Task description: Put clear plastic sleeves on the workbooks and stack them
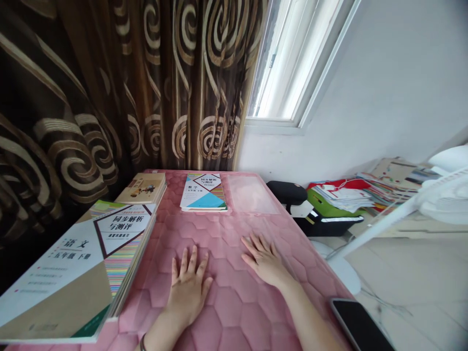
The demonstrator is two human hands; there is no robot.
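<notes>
My left hand lies flat, palm down, on a pink quilted table cover, fingers spread and holding nothing. My right hand rests flat beside it, fingers stretched toward the far side, also holding nothing. A large workbook with Chinese print tops a stack at the left edge, close to my left hand. A smaller blue and white workbook lies at the far middle of the cover. A tan book sits at the far left.
A clear plastic sleeve lies right of the blue workbook. A dark phone rests at the near right corner. Brown swirl curtains hang behind. Piled papers, a black box and a white fan stand at the right.
</notes>
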